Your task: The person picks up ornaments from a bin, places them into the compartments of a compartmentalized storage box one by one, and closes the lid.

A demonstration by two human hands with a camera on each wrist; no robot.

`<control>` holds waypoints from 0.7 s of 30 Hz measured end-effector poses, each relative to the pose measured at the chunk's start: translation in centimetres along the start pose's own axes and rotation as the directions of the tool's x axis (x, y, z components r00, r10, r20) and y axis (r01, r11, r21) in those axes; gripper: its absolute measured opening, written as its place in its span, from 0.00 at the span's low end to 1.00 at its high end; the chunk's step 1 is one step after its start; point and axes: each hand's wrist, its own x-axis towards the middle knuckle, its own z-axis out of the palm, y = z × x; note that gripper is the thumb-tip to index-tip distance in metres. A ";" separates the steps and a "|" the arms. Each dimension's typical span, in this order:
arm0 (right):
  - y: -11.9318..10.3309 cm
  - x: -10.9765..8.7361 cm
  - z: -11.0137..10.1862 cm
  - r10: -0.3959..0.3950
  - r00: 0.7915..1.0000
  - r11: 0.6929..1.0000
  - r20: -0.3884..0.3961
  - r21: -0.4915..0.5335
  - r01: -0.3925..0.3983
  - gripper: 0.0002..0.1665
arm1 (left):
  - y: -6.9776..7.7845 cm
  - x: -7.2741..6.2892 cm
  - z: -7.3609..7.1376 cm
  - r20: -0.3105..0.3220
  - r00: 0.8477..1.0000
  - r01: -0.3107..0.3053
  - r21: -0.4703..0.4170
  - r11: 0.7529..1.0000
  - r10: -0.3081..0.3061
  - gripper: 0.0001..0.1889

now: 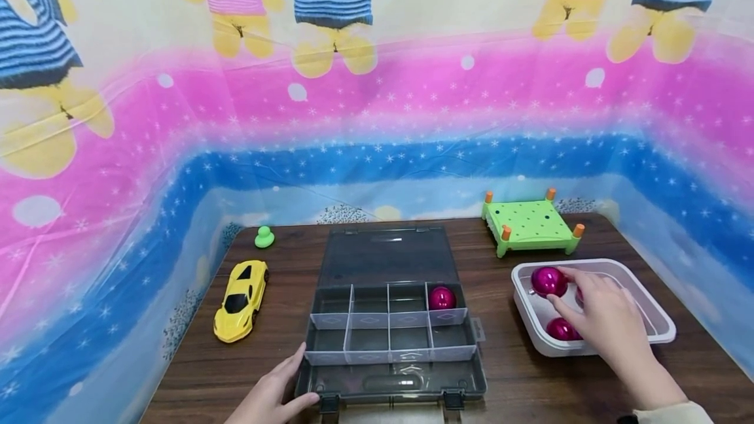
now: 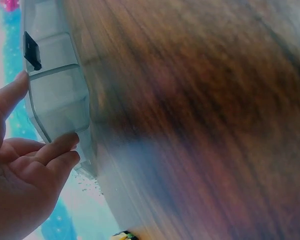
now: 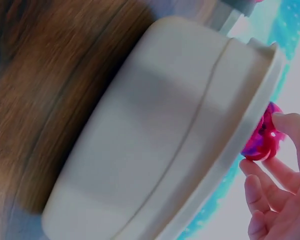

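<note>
My right hand [image 1: 607, 313] pinches a shiny magenta Christmas bauble [image 1: 549, 281] between thumb and fingers, over the left side of a white plastic tub [image 1: 662, 329]. In the right wrist view the bauble [image 3: 264, 135] shows just past the tub's rim. Another magenta bauble [image 1: 561, 329] lies in the tub, and one more is partly hidden behind my fingers. My left hand [image 1: 273, 388] rests against the front left corner of a dark clear divided box [image 1: 391, 381], thumb at the front, fingers along the side. One bauble [image 1: 442, 298] sits in its back right compartment.
The box's lid [image 1: 385, 257] lies open toward the back. On the left of the wooden table [image 1: 188, 391] are a yellow toy car [image 1: 240, 303] and a small green duck [image 1: 264, 237]. Behind the tub stands a green toy bed [image 1: 530, 222] with orange posts. A patterned curtain [image 1: 377, 162] surrounds the table.
</note>
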 end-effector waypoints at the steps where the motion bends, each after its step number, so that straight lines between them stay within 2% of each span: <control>1: -0.3 0.0 -0.1 -0.005 1.000 1.000 -0.017 0.003 0.006 0.33 | -0.1 0.1 0.0 -0.001 1.000 -0.005 0.006 1.000 0.005 0.50; 4: -1.3 0.0 -0.3 -0.009 0.999 1.000 -0.040 0.015 0.010 0.34 | -0.1 0.1 0.0 -0.002 1.000 -0.005 0.010 1.000 0.005 0.51; 8: -2.8 0.0 -0.2 -0.011 1.000 0.999 -0.026 0.033 0.012 0.35 | 0.3 0.0 -0.1 0.000 1.000 0.006 0.000 1.000 -0.006 0.51; 10: -3.6 0.0 0.0 -0.020 0.999 0.999 -0.024 0.041 0.021 0.34 | 1.1 -0.3 -0.2 -0.009 1.000 0.022 -0.006 1.000 -0.022 0.50; 13: -4.9 0.1 0.2 -0.036 0.999 0.998 -0.027 0.052 0.037 0.32 | 3.2 -1.1 -0.6 -0.032 0.999 0.021 -0.019 1.000 -0.021 0.48; 15: -5.7 0.1 0.5 -0.042 0.999 0.997 -0.025 0.069 0.044 0.31 | 5.0 -1.8 -1.1 -0.024 0.999 0.026 0.022 0.999 -0.026 0.47; 18: -6.8 0.2 1.0 -0.049 0.999 0.995 -0.019 0.090 0.050 0.31 | 7.4 -2.7 -1.8 -0.019 0.999 0.029 -0.004 1.000 -0.029 0.46; 21: -7.6 0.2 1.5 -0.058 0.998 0.992 -0.016 0.108 0.060 0.32 | 8.9 -3.3 -2.2 -0.016 1.000 0.025 -0.033 0.999 -0.025 0.46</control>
